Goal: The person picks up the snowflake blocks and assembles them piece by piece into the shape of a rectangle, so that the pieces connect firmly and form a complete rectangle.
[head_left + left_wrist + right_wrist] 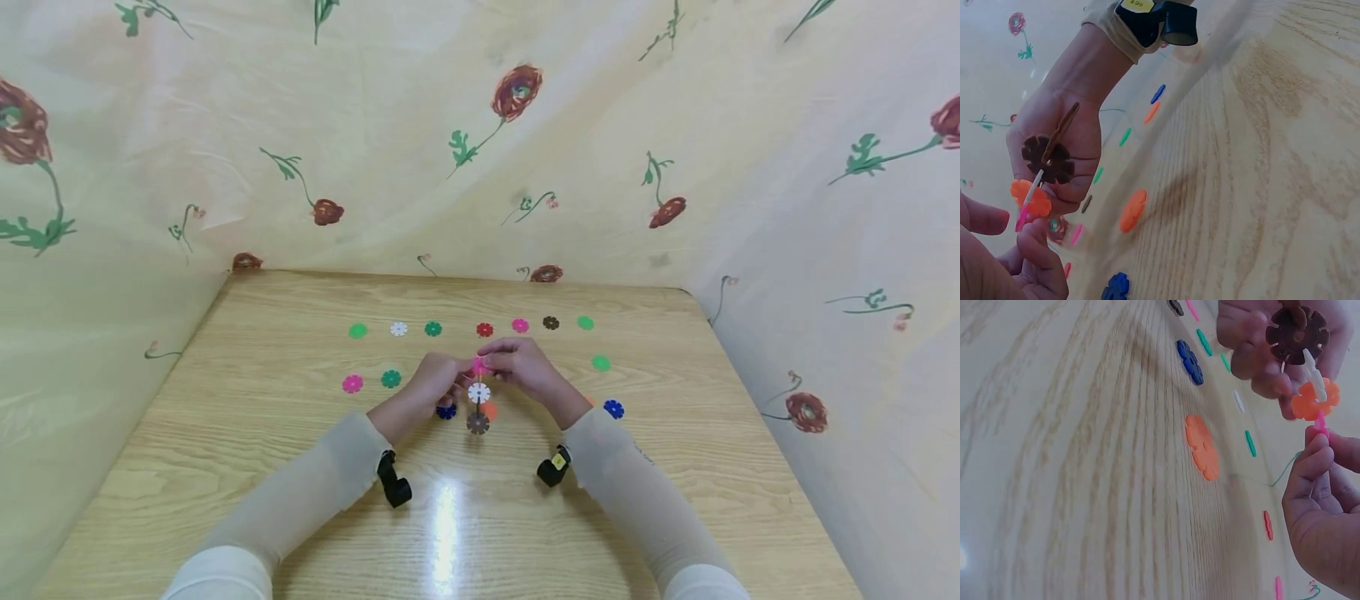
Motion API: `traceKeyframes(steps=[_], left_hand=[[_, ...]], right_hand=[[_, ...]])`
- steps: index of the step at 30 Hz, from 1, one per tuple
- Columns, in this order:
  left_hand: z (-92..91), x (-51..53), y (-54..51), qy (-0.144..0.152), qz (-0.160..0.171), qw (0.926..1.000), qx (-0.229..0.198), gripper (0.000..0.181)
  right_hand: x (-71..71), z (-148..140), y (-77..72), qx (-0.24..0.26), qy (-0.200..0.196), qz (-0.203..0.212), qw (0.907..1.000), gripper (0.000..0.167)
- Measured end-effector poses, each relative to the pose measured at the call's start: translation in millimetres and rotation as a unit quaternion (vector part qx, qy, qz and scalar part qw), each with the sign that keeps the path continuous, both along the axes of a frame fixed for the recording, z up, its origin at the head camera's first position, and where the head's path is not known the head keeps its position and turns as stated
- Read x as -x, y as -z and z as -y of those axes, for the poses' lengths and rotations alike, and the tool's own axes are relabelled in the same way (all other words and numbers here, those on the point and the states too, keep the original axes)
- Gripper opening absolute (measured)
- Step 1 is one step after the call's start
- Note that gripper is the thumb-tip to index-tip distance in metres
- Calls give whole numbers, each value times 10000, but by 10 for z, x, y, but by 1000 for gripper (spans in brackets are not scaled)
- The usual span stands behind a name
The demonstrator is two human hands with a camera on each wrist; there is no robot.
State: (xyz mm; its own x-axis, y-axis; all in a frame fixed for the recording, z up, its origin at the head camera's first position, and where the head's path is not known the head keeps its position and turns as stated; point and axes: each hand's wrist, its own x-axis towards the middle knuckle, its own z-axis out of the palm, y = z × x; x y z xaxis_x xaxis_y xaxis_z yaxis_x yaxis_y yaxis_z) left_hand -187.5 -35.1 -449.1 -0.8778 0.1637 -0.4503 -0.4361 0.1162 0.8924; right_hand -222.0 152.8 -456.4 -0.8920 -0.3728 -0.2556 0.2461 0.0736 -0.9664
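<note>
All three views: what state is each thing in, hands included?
Left hand: fingers curled, at the pink disc
Right hand: pinching the pink disc
Pink disc: held off the table, joined to the orange disc
Orange disc: joined between pink and white
White disc: joined between orange and brown
Brown discs: two, joined at the far end
Loose orange disc: flat on the table, unjoined
Loose blue disc: same
</note>
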Motion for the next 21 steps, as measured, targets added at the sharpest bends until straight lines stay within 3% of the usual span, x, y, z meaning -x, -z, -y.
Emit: traceKeyframes(steps=[8,14,18,21], left_hand=[[0,65,59,74,-221,9995,-203,22],[3,57,45,1,-123,9998,-166,18],[11,42,26,-54,-67,10000,-14,19],[20,34,26,-85,-34,9999,66,19]], right_hand=[[-34,9,-6,-16,-83,96,9999,33],[-56,-28,17,-180,-98,98,9997,29],[-79,-108,37,-888,-286,-321,9951,24],[-126,-170,55,-1808,-803,-876,9763,25]])
